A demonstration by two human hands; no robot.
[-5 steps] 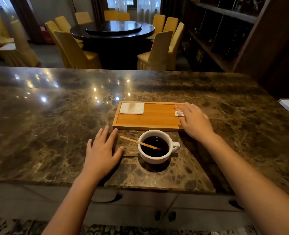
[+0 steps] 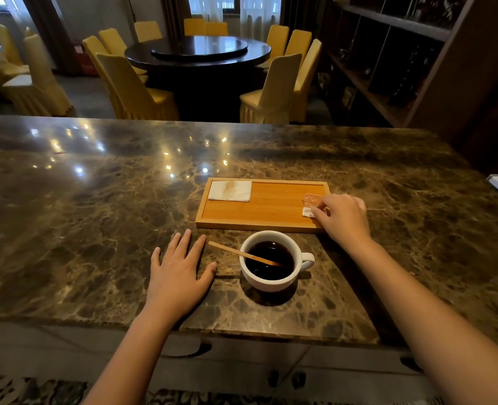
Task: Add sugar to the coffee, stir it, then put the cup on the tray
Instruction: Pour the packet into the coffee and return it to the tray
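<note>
A white cup (image 2: 271, 280) of black coffee stands on the marble counter, its handle to the right, with a wooden stir stick (image 2: 236, 252) leaning in it toward the left. Just behind it lies a wooden tray (image 2: 271, 211). At the tray's right end my right hand (image 2: 342, 217) pinches a small pink and white sugar packet (image 2: 311, 201) between thumb and fingers. My left hand (image 2: 177, 270) rests flat on the counter, fingers spread, just left of the cup.
A folded white napkin (image 2: 230, 190) lies in the tray's far left corner. The marble counter (image 2: 95, 214) stretches wide to the left and back. Behind it stand a round dark table (image 2: 198, 51) with yellow chairs and shelving (image 2: 402, 54) at the right.
My right hand has curled its fingers onto the sugar packet, which now shows more from under the hand. The left hand and the cup have stayed put.
</note>
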